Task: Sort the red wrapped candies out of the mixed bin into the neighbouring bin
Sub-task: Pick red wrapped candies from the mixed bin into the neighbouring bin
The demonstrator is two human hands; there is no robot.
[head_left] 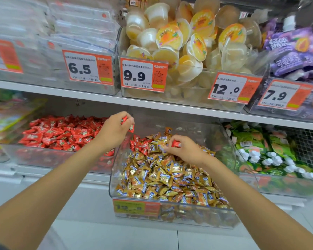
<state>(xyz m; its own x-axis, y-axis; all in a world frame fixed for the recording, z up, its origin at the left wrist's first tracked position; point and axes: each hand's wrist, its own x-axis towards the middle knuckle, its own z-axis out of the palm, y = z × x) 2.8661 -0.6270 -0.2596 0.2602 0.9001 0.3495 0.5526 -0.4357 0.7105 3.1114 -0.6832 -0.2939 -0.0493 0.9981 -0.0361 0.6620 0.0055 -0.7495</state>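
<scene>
Both curled: left hand pinches red candies, right hand pinches one over mixed bin

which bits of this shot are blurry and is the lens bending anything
Head view: the 9.9 price tag is sharp; the packs at upper left and the mixed bin's front label are smeared; the shelf edge slants but looks nearly straight; lighting is even, no hard shadows.

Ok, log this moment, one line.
left hand: holds red candies | right hand: pinches red candy | mixed bin: reds at back
</scene>
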